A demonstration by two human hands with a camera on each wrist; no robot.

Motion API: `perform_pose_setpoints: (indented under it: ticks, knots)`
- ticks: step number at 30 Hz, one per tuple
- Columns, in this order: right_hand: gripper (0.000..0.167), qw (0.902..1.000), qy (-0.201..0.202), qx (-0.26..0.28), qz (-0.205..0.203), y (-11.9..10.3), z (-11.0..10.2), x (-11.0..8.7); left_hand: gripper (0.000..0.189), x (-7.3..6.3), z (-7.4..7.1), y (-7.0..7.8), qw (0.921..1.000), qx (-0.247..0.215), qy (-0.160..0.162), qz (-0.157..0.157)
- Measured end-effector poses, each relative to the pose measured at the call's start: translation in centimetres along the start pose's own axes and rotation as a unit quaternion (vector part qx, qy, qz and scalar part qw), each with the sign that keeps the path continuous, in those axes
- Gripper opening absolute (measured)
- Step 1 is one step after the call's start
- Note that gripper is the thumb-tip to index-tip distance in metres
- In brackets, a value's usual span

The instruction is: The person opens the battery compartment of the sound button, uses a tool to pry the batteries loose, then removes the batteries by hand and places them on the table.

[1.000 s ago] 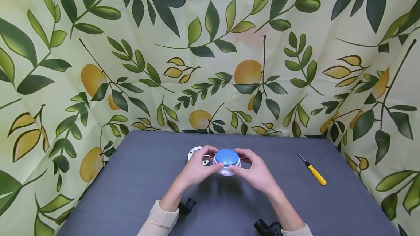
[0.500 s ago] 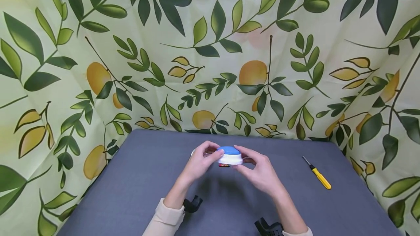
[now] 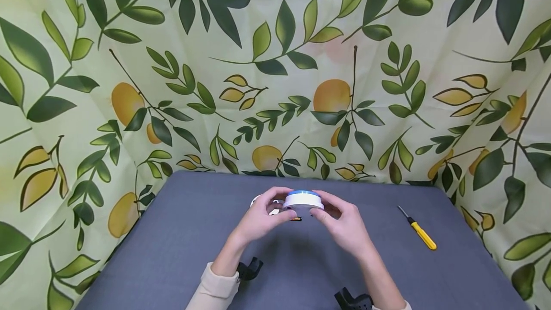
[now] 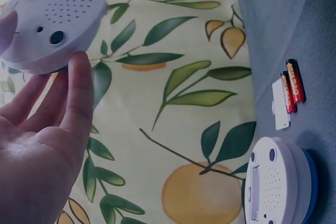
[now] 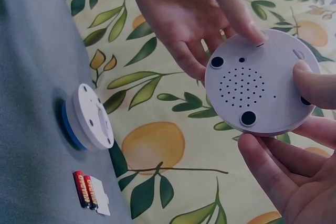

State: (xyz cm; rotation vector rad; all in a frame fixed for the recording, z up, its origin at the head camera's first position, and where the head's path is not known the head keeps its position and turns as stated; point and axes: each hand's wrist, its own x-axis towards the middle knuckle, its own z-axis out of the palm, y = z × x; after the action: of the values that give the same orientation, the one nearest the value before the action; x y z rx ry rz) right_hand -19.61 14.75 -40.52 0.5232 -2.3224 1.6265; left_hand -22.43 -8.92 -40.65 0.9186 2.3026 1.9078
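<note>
Both hands hold a round white push button (image 3: 303,200) with a blue top, raised above the table. My left hand (image 3: 261,214) grips its left side and my right hand (image 3: 346,219) its right side, thumbs on the underside. In the right wrist view, that underside shows a cluster of speaker holes and dark round feet. A second push button (image 5: 92,116) lies blue side down on the table, a recess showing in its base. Beside it are two red-and-black batteries (image 5: 86,190) and a small white battery cover (image 5: 101,195). In the head view the left hand partly hides them.
A screwdriver (image 3: 417,228) with a yellow handle lies on the right of the grey table (image 3: 193,243). A leaf-and-fruit patterned cloth (image 3: 275,85) hangs behind the table and along its sides. Black wrist mounts (image 3: 353,299) sit under the forearms.
The held push button has tilted, its blue top turning away and its white side and underside coming towards me. The head view has shifted slightly. Both hands keep their hold.
</note>
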Motion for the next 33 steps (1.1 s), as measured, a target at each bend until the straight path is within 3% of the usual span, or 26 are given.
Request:
perform_pose_setpoints:
  ticks: [6, 13, 19, 25, 33]
  knots:
    - [0.041, 0.9994, -0.01, 0.027, 0.019, -0.11, -0.22, -0.14, 0.039, 0.0, 0.17, 0.05, 0.9998, -0.013, 0.008, 0.016]
    - [0.039, 0.9992, -0.004, 0.024, 0.031, -0.09, -0.2, -0.18, 0.036, 0.02, 0.42, -0.23, 0.9994, -0.031, 0.006, -0.01]
    - [0.04, 1.0, 0.001, -0.002, 0.006, 0.04, 0.06, 0.05, 0.031, 0.18, 0.33, -0.36, 0.9995, -0.005, 0.03, -0.001]
    - [0.037, 0.9993, 0.015, -0.001, -0.036, 0.15, 0.27, 0.09, 0.028, 0.25, 0.47, -0.19, 0.9993, 0.024, 0.026, -0.013]
    - [0.03, 0.9997, 0.019, 0.012, -0.003, 0.42, 0.35, 0.25, 0.029, 0.3, 0.77, -0.2, 0.9991, 0.031, 0.01, -0.026]
